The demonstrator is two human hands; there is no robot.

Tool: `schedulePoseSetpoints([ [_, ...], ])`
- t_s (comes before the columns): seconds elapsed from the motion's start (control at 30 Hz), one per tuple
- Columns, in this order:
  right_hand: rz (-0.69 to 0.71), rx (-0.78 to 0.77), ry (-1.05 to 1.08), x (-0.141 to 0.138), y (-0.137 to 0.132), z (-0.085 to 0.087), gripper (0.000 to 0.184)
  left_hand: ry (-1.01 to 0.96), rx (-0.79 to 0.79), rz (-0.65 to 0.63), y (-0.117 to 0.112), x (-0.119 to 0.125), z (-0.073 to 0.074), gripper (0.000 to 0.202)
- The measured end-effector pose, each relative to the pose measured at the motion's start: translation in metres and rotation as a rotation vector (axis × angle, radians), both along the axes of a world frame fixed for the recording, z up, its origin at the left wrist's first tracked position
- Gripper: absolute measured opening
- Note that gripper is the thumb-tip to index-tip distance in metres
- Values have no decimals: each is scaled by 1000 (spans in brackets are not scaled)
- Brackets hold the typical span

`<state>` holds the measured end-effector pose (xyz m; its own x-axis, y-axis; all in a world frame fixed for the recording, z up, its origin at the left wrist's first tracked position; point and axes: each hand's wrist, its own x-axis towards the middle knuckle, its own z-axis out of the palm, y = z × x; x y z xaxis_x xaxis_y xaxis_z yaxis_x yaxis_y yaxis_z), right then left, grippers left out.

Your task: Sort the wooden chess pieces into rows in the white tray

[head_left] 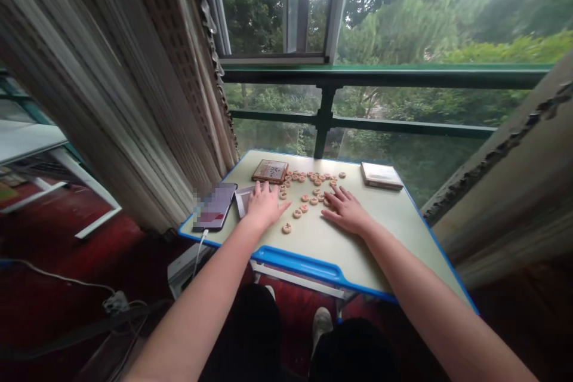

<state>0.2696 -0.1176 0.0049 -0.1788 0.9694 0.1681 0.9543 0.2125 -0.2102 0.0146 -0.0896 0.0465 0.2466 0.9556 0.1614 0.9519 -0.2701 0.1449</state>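
Observation:
My left hand (264, 204) is open, fingers spread and palm down, low over the left part of a small desk (320, 242). Beside and partly beneath it lies a pale grey flat object (242, 200), mostly covered, its kind unclear. My right hand (345, 210) is also open, palm down, with its fingers at the right edge of the scattered round wooden Chinese chess pieces (314, 200). It seems to touch a piece or two there. A single chess piece (287, 228) lies nearest me, between both hands. Several others spread toward a brown box (270, 171) with dark characters.
A phone (216, 208) with a white charging cable (200, 249) lies at the desk's left edge. A white box (381, 175) sits at the back right. A blue pen groove (298, 263) runs along the front. Curtains (188, 131) and a green railing (385, 76) border the desk.

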Motion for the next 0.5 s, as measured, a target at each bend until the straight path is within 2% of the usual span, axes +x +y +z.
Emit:
schedulePoseSetpoints([
  [0.07,10,21,-9,-2,-1,3,63,-30,-24,-54,-10,-9,-10,51],
  [0.17,11,-3,17,-2,-3,11,60,-91,25,2,-17,-12,-18,44],
  [0.27,-29,-14,94,-11,-10,20,66,-99,68,-35,-20,-11,-21,41],
  [0.33,-56,35,123,-27,-21,24,69,-97,92,-39,-22,-11,-21,38],
  [0.37,-33,59,117,-38,-28,25,70,-98,97,-27,-24,-11,-21,38],
  [0.5,268,-18,120,-90,-52,21,73,-124,83,47,-27,-16,-18,42],
])
